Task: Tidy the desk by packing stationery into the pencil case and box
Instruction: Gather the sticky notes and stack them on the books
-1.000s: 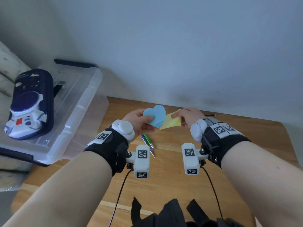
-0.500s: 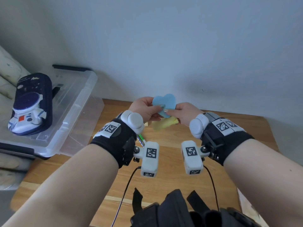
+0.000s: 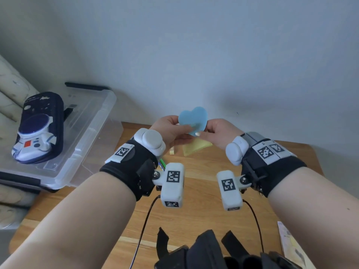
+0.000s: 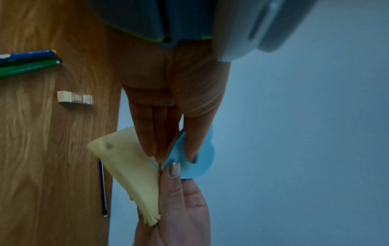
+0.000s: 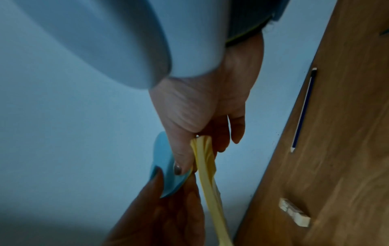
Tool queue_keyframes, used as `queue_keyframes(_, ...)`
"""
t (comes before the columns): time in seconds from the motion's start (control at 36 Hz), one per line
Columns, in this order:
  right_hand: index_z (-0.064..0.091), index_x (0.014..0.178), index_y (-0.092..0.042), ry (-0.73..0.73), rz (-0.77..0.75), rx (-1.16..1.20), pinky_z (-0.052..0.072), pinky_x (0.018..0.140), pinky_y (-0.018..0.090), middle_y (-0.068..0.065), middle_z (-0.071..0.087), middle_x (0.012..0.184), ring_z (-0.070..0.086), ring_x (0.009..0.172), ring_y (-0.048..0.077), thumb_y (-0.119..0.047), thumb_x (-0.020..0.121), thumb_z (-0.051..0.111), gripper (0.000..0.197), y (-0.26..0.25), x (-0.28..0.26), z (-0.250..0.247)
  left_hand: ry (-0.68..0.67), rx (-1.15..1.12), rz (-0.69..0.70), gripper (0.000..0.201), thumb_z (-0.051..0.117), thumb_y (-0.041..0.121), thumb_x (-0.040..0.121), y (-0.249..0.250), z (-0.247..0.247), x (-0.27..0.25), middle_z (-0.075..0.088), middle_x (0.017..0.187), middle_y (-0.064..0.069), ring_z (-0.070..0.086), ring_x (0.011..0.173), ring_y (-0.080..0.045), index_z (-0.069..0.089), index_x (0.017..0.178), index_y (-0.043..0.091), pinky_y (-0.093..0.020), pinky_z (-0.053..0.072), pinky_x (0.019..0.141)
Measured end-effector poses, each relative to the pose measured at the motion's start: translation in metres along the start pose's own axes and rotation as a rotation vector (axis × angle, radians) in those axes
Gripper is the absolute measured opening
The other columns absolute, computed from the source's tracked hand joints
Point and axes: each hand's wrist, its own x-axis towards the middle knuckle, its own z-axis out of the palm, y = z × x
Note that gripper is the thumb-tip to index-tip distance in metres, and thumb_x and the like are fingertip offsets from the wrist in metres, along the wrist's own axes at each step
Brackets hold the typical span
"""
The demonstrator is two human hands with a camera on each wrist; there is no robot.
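Observation:
Above the desk's far edge, both hands meet on a blue heart-shaped sticky pad (image 3: 193, 118). My left hand (image 3: 171, 129) pinches the blue heart pad (image 4: 200, 159) between thumb and fingers. My right hand (image 3: 217, 133) has its thumb on the heart's lower tip and grips a bent yellow sticky pad (image 5: 205, 166) that hangs beneath it (image 3: 196, 149). The navy astronaut pencil case (image 3: 38, 129) lies shut on the lid of the clear plastic box (image 3: 87, 133) at the left.
On the wooden desk (image 3: 194, 210) lie a small eraser (image 4: 75, 98), a green and a blue pencil (image 4: 27, 63) under my left wrist, and a thin blue pencil (image 5: 303, 109) by the wall. Some paper (image 3: 291, 245) sits at the right front edge, and black straps (image 3: 204, 249) lie nearest me.
The hands rose and came together. The yellow pad, held beside the heart before, now hangs under it, and my right thumb has moved onto the blue heart.

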Motion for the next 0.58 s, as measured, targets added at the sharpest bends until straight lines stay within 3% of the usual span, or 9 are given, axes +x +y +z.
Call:
queue_keyframes(0.08, 0.064, 0.097, 0.0, -0.02, 0.016, -0.121, 0.033, 0.06, 0.027, 0.004, 0.05, 0.072, 0.04, 0.06, 0.015, -0.04, 0.091, 0.055, 0.041, 0.003, -0.003, 0.01, 0.006, 0.144, -0.024, 0.032, 0.075, -0.001, 0.076, -0.007, -0.001, -0.001, 0.07, 0.099, -0.019, 0.069, 0.078, -0.025, 0.063, 0.105, 0.003, -0.034, 0.059, 0.075)
queue_keyframes(0.14, 0.064, 0.096, -0.002, -0.039, 0.04, -0.152, 0.032, 0.056, 0.025, 0.0, 0.05, 0.068, 0.04, 0.056, 0.012, -0.042, 0.092, 0.053, 0.041, 0.004, -0.006, 0.016, 0.007, 0.206, -0.028, 0.032, 0.075, -0.002, 0.076, -0.01, -0.001, -0.001, 0.07, 0.095, -0.02, 0.07, 0.08, -0.028, 0.061, 0.103, 0.005, -0.04, 0.058, 0.081)
queue_keyframes(0.25, 0.065, 0.088, -0.015, -0.074, 0.086, -0.121, 0.038, 0.061, 0.021, -0.004, 0.061, 0.081, 0.051, 0.067, 0.011, -0.04, 0.096, 0.047, 0.032, 0.006, -0.011, 0.024, -0.009, 0.219, -0.03, 0.026, 0.071, -0.004, 0.079, -0.014, 0.0, -0.001, 0.07, 0.084, -0.015, 0.07, 0.074, -0.026, 0.057, 0.094, 0.013, -0.038, 0.06, 0.076)
queue_keyframes(0.31, 0.062, 0.087, -0.019, -0.048, 0.082, -0.113, 0.037, 0.062, 0.02, -0.005, 0.06, 0.081, 0.051, 0.068, 0.01, -0.039, 0.097, 0.045, 0.028, 0.005, -0.013, 0.027, 0.011, 0.186, -0.031, 0.028, 0.071, -0.004, 0.079, -0.016, 0.0, -0.001, 0.07, 0.088, -0.017, 0.07, 0.071, -0.025, 0.057, 0.1, 0.009, -0.036, 0.06, 0.073)
queue_keyframes(0.39, 0.061, 0.09, -0.012, -0.002, 0.082, -0.093, 0.035, 0.06, 0.024, -0.001, 0.054, 0.076, 0.047, 0.067, 0.014, -0.037, 0.097, 0.045, 0.031, 0.006, -0.017, 0.03, 0.023, 0.116, -0.039, 0.039, 0.07, -0.006, 0.08, -0.02, 0.001, 0.0, 0.069, 0.094, -0.02, 0.071, 0.07, -0.026, 0.054, 0.115, 0.001, -0.033, 0.061, 0.066)
queue_keyframes(0.47, 0.061, 0.095, -0.001, 0.034, 0.104, -0.049, 0.032, 0.057, 0.025, 0.0, 0.047, 0.071, 0.04, 0.059, 0.012, -0.035, 0.097, 0.046, 0.037, 0.006, -0.02, 0.033, 0.001, 0.065, -0.037, 0.037, 0.067, -0.007, 0.081, -0.023, 0.002, 0.0, 0.067, 0.097, -0.022, 0.071, 0.067, -0.023, 0.054, 0.116, -0.004, -0.028, 0.058, 0.059)
queue_keyframes(0.58, 0.061, 0.09, -0.005, 0.024, 0.136, -0.027, 0.032, 0.059, 0.025, 0.0, 0.048, 0.07, 0.04, 0.059, 0.011, -0.033, 0.097, 0.047, 0.033, 0.008, -0.027, 0.035, -0.068, 0.015, -0.071, 0.03, 0.065, -0.003, 0.084, -0.028, 0.002, 0.001, 0.068, 0.093, -0.02, 0.07, 0.068, -0.025, 0.055, 0.113, 0.001, -0.03, 0.059, 0.061)
